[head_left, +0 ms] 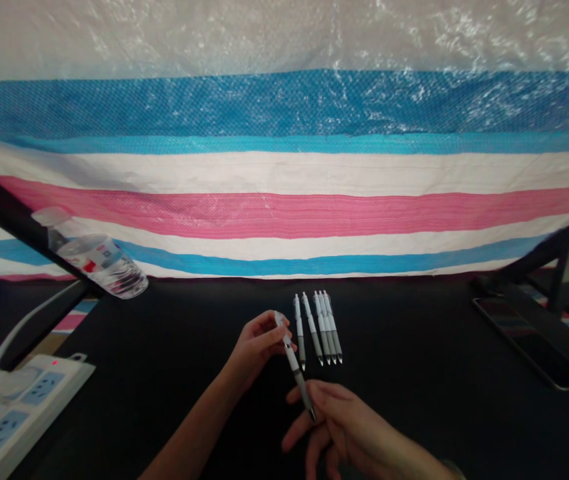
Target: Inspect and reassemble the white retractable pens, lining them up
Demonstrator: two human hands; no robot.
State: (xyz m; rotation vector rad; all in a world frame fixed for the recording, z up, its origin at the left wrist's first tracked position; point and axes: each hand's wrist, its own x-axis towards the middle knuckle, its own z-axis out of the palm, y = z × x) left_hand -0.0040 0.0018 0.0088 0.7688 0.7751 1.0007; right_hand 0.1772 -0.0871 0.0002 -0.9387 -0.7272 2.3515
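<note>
My left hand [258, 345] pinches the upper end of a white and grey pen [294, 365] above the black table [414, 373]. My right hand [344, 427] grips the same pen at its lower tip, fingers curled round it. The pen runs slanted between both hands. Just beyond them several similar pens [320, 328] lie side by side in a neat row, tips toward me.
A clear plastic water bottle [95, 257] lies tilted at the left, near a black frame bar. A white power strip [12, 413] with a cable sits at the near left. A dark phone [532, 343] lies at the right. A striped blue, white and pink tarp [284, 180] hangs behind.
</note>
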